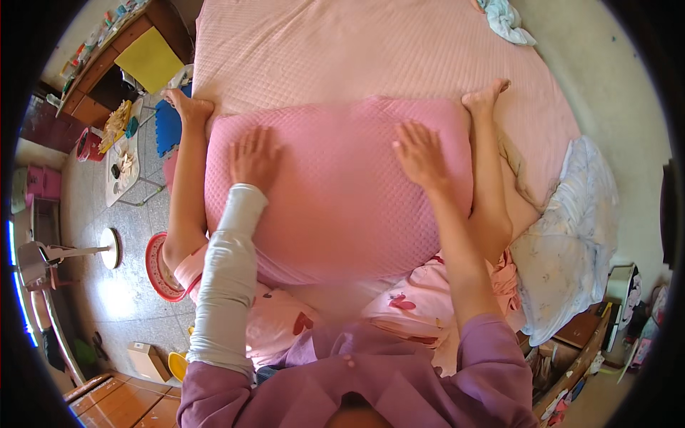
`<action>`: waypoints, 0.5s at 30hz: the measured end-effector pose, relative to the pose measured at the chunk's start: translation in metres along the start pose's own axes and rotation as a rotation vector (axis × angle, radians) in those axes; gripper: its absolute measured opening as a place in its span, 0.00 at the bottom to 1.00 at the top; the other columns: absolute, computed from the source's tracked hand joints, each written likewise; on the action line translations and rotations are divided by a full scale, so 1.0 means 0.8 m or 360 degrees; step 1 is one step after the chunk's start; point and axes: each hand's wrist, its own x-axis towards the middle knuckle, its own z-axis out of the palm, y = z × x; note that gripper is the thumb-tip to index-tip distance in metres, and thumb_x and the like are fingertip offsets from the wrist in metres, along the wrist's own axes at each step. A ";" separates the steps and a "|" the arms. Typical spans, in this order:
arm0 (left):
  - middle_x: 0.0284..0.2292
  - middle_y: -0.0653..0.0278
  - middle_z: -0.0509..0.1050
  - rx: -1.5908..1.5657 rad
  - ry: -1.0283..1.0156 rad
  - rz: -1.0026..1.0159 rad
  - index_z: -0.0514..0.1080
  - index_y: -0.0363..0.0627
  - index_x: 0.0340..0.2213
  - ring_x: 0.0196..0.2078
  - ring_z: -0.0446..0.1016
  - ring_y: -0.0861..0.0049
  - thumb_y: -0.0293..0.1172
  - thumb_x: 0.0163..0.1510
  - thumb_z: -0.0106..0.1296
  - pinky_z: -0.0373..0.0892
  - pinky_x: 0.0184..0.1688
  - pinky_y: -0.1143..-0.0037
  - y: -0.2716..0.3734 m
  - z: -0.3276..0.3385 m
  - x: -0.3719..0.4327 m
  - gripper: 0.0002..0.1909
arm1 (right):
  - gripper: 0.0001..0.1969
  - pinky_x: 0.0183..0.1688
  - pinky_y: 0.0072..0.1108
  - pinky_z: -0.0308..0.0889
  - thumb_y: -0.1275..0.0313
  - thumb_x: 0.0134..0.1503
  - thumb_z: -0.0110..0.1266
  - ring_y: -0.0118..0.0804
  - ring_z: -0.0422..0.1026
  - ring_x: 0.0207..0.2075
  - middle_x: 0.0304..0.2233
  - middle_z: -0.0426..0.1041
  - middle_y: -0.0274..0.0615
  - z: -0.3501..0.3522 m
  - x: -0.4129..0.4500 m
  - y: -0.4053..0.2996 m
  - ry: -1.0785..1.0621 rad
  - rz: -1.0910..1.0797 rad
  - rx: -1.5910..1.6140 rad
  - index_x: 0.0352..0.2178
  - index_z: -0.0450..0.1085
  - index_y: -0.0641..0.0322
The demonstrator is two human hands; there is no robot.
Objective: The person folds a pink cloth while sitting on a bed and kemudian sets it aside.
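A pink quilted pillow (332, 192) lies flat between my bare legs on a bed with a peach quilted cover (321, 53). My left hand (256, 155) rests palm down on the pillow's upper left part, fingers spread and a little blurred; a white sleeve covers that forearm. On the upper right part lies my right hand (420, 152), also palm down with its fingers apart, the forearm bare. Neither hand holds anything. Pink patterned cloth (412, 299) is bunched around my thighs, below the pillow.
A pale floral quilt (572, 235) is heaped at the bed's right edge, and light blue cloth (508, 24) lies at the far right corner. On the floor to the left are a red-rimmed basin (155, 267), a small folding table (115, 187) and a cardboard box (147, 361).
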 end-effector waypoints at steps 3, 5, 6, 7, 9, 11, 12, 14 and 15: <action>0.53 0.61 0.55 -0.0018 -0.0224 -0.0358 0.56 0.53 0.51 0.55 0.53 0.67 0.52 0.52 0.33 0.46 0.55 0.57 -0.060 -0.021 0.009 0.27 | 0.25 0.57 0.37 0.41 0.57 0.56 0.31 0.40 0.47 0.57 0.54 0.53 0.43 -0.012 -0.012 0.063 0.0103 0.0138 -0.0005 0.51 0.54 0.58; 0.54 0.60 0.54 -0.0206 -0.0700 -0.1023 0.55 0.54 0.51 0.56 0.51 0.66 0.51 0.52 0.33 0.46 0.55 0.57 -0.080 -0.040 0.019 0.27 | 0.24 0.54 0.40 0.46 0.58 0.55 0.33 0.42 0.50 0.56 0.53 0.55 0.44 -0.022 -0.010 0.081 -0.0145 0.0676 0.0142 0.49 0.56 0.61; 0.54 0.60 0.54 -0.0200 -0.0689 -0.1019 0.55 0.54 0.51 0.56 0.51 0.66 0.51 0.52 0.33 0.46 0.55 0.57 -0.080 -0.047 0.026 0.27 | 0.24 0.54 0.40 0.46 0.58 0.55 0.33 0.42 0.50 0.56 0.53 0.55 0.44 -0.025 -0.007 0.080 -0.0054 0.0600 0.0219 0.49 0.56 0.61; 0.53 0.59 0.54 -0.0117 -0.0402 -0.0898 0.55 0.53 0.51 0.56 0.51 0.66 0.50 0.52 0.34 0.46 0.54 0.57 -0.071 -0.052 0.030 0.27 | 0.23 0.52 0.40 0.49 0.60 0.54 0.36 0.44 0.53 0.54 0.50 0.58 0.46 -0.026 -0.005 0.069 0.0131 0.0648 0.0176 0.47 0.58 0.63; 0.53 0.58 0.55 -0.0174 -0.0020 -0.0574 0.56 0.52 0.51 0.56 0.50 0.66 0.48 0.52 0.36 0.47 0.54 0.56 -0.036 -0.056 0.030 0.26 | 0.20 0.50 0.39 0.53 0.65 0.51 0.42 0.48 0.57 0.50 0.46 0.62 0.51 -0.027 -0.002 0.032 0.0599 0.0429 0.0331 0.43 0.61 0.67; 0.51 0.58 0.57 -0.0311 0.0181 -0.0206 0.58 0.49 0.49 0.54 0.54 0.65 0.43 0.50 0.41 0.49 0.53 0.56 0.020 -0.044 0.026 0.25 | 0.20 0.51 0.38 0.51 0.68 0.52 0.41 0.50 0.58 0.49 0.46 0.61 0.56 -0.017 0.004 -0.034 0.0827 0.0094 0.0593 0.44 0.60 0.70; 0.49 0.58 0.60 -0.0280 0.0208 -0.0012 0.60 0.47 0.48 0.52 0.57 0.64 0.40 0.48 0.44 0.51 0.52 0.56 0.053 -0.036 0.014 0.25 | 0.20 0.52 0.38 0.50 0.68 0.54 0.38 0.50 0.58 0.50 0.47 0.60 0.59 -0.014 -0.003 -0.069 0.0760 0.0039 0.0662 0.45 0.58 0.73; 0.50 0.60 0.59 -0.0148 -0.0009 0.0511 0.60 0.47 0.48 0.53 0.56 0.67 0.39 0.48 0.43 0.51 0.53 0.60 0.103 -0.019 -0.016 0.24 | 0.07 0.39 0.38 0.58 0.72 0.47 0.44 0.49 0.65 0.35 0.28 0.67 0.49 -0.015 -0.010 -0.112 0.0310 -0.0496 0.0707 0.28 0.65 0.63; 0.50 0.60 0.59 -0.0146 0.0115 0.0488 0.60 0.47 0.48 0.53 0.56 0.67 0.39 0.48 0.43 0.51 0.53 0.60 0.116 -0.012 -0.027 0.24 | 0.07 0.39 0.38 0.58 0.72 0.47 0.44 0.49 0.65 0.35 0.28 0.67 0.49 -0.015 -0.013 -0.129 0.0299 -0.0493 0.0715 0.28 0.65 0.63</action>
